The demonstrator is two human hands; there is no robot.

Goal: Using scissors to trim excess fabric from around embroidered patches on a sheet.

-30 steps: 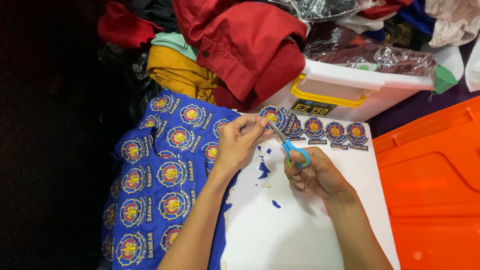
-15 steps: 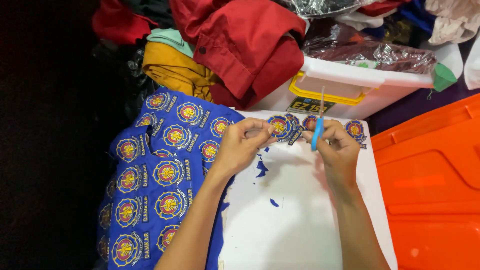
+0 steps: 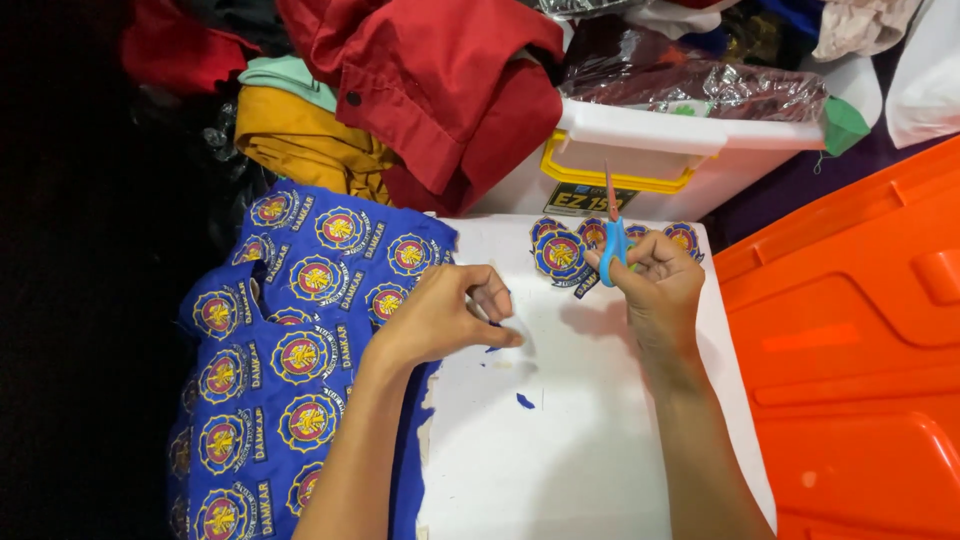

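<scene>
Upright, scissors (image 3: pixel 612 238) between right fingers (image 3: pixel 650 262).

This looks like a small garment or tailoring workroom. At the centre lies a white work board (image 3: pixel 590 440) with blue cloth snippets on it; at nine o'clock a blue sheet of embroidered emblem patches (image 3: pixel 300 340) hangs over its edge, and cut-out patches (image 3: pixel 562 255) sit at twelve o'clock. Heaped red garments (image 3: pixel 440 90) and a mustard one (image 3: pixel 300 140) fill eleven o'clock, a white plastic storage box (image 3: pixel 650 150) lies at one o'clock, and an orange plastic lid (image 3: pixel 860 340) at three.
</scene>
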